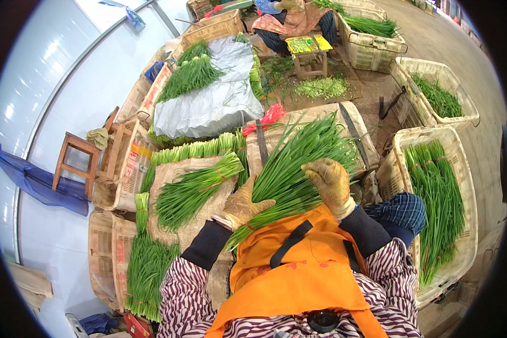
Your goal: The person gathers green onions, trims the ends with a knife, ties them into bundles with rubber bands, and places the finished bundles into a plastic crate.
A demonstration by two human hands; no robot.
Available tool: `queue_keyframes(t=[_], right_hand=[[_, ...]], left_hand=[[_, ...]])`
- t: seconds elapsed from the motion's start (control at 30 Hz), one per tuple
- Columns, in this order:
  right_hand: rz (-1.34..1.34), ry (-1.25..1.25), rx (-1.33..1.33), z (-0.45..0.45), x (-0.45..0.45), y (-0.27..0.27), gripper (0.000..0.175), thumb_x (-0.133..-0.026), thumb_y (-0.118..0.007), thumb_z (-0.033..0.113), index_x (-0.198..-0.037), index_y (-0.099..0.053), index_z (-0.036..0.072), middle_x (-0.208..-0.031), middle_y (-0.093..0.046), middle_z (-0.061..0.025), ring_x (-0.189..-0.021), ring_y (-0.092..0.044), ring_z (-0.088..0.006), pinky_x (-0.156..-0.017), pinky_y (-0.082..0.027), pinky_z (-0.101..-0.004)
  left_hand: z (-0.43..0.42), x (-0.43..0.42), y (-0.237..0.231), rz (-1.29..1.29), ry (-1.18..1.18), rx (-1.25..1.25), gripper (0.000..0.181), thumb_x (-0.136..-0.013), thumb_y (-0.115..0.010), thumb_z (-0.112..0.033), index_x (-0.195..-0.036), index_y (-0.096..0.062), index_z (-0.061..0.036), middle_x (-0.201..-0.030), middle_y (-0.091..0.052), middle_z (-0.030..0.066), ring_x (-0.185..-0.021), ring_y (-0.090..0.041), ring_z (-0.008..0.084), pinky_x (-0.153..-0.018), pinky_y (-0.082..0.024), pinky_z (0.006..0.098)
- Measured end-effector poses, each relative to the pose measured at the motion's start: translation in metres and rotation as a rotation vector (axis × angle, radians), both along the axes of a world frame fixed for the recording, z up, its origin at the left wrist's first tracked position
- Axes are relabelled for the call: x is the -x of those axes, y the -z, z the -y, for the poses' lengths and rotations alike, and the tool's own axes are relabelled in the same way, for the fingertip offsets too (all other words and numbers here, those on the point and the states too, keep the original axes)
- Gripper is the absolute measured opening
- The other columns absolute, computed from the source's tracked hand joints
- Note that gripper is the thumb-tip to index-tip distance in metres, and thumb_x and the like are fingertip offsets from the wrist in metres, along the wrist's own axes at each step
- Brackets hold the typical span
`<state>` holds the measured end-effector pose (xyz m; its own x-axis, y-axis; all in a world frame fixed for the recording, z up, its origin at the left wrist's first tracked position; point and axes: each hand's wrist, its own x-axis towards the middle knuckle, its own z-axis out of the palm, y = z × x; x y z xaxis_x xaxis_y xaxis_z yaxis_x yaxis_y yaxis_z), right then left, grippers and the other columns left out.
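Observation:
A large loose bunch of garlic chives (295,156) lies slanting across my lap and a burlap-covered surface (279,123). A red band circles its lower end, near my left wrist. My left hand (246,203), in a stained work glove, grips the bunch from the left with the thumb laid over the leaves. Above the right side of the leaves is my gloved right hand (330,181), its fingers curled and the tips pinched together. Whether a leaf is between them is hidden. To the left, a banded bundle of chives (200,188) rests on burlap.
Plastic crates of chives stand at right, the nearest crate (469,253) beside my knee. Banded chives (152,270) fill the lower left. A grey sheet (207,110) covers stacked chives ahead. Beyond a low stool (308,50) sits another person (295,21). A wooden chair (78,160) stands left.

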<state>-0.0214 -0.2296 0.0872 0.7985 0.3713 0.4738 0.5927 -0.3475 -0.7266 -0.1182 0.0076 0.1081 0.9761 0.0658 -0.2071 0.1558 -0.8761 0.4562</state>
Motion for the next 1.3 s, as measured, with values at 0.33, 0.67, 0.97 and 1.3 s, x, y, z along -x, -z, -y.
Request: queue_keyframes(t=[0.33, 0.67, 0.97, 1.3], right_hand=[[-0.013, 0.092, 0.231, -0.030, -0.021, 0.014, 0.030, -0.082, -0.072, 0.028, -0.107, -0.071, 0.012, -0.090, -0.068, -0.0079, -0.080, -0.067, -0.0266, -0.070, -0.051, -0.0360], [-0.061, 0.040, 0.224, -0.034, -0.017, 0.018, 0.017, -0.082, -0.069, 0.020, -0.094, -0.068, 0.008, -0.086, -0.067, -0.0110, -0.081, -0.065, -0.0318, -0.069, -0.050, -0.0414], [-0.591, 0.102, -0.689, -0.038, -0.025, 0.075, 0.013, -0.094, -0.062, 0.016, -0.088, -0.066, 0.005, -0.075, -0.063, -0.0008, -0.061, -0.055, -0.0158, -0.054, -0.044, -0.0298], [-0.056, 0.423, -0.487, 0.042, -0.048, 0.043, 0.034, -0.085, -0.057, -0.011, -0.114, -0.064, 0.005, -0.105, -0.062, -0.0050, -0.099, -0.059, -0.0167, -0.088, -0.047, -0.0269]], left_hand=[[0.011, 0.005, 0.000, 0.041, -0.012, 0.200, 0.099, -0.076, -0.075, -0.054, -0.144, -0.033, 0.0041, -0.145, -0.035, 0.0311, -0.135, -0.037, 0.0413, -0.108, -0.036, 0.0418], [0.013, 0.009, 0.013, 0.048, -0.009, 0.060, 0.102, -0.079, -0.069, -0.060, -0.146, -0.027, 0.0038, -0.135, -0.047, 0.0303, -0.125, -0.048, 0.0411, -0.103, -0.040, 0.0430], [0.019, 0.013, 0.028, 0.157, 0.026, -0.060, 0.102, -0.080, -0.066, -0.060, -0.147, -0.023, 0.0043, -0.132, -0.050, 0.0291, -0.120, -0.051, 0.0424, -0.100, -0.043, 0.0449], [0.022, 0.020, 0.035, 0.219, 0.054, -0.095, 0.112, -0.076, -0.066, -0.065, -0.148, -0.017, 0.0052, -0.135, -0.046, 0.0279, -0.120, -0.050, 0.0401, -0.098, -0.045, 0.0448]])
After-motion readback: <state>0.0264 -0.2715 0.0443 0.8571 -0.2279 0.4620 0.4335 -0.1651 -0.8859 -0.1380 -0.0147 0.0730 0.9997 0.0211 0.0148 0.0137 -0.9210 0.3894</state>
